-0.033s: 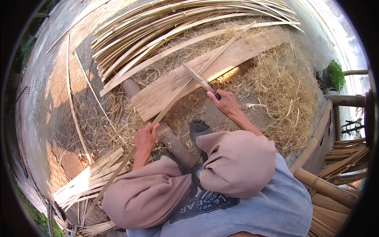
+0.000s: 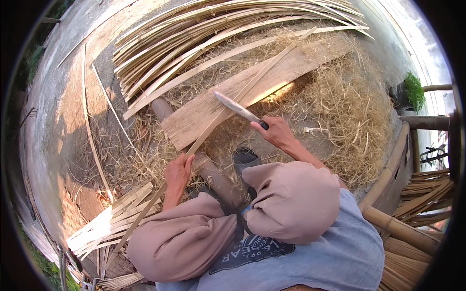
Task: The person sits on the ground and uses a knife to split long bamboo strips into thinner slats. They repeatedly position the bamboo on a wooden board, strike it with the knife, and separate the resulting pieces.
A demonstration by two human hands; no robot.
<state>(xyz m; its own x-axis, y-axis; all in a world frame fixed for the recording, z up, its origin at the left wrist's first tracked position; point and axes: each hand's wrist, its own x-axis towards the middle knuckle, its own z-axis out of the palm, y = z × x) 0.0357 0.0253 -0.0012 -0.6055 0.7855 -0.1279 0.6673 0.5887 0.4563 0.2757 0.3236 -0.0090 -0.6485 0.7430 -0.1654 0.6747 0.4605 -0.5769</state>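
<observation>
My left hand (image 2: 177, 173) is closed around a long, thin bamboo strip (image 2: 208, 130). The strip slants across a wide wooden board (image 2: 194, 115), its far end beyond the board and its near end trailing past my left knee. In my right hand (image 2: 277, 133) is a knife (image 2: 237, 107), gripped by its black handle. Its blade crosses over the strip above the board and points up and left; whether the edge touches the strip I cannot tell. The board leans on a round brown pole (image 2: 218, 178) that runs between my legs.
A thick bundle of bamboo strips (image 2: 194, 39) lies beyond the board. Curly shavings (image 2: 354, 121) are heaped at the right. More cut strips (image 2: 116, 218) lie near my left knee. Bamboo rails (image 2: 388, 223) stand at the right, and a green plant (image 2: 414, 91) behind.
My right hand and the knife have shifted slightly left and toward me along the strip. My left hand has hardly moved and keeps its grip.
</observation>
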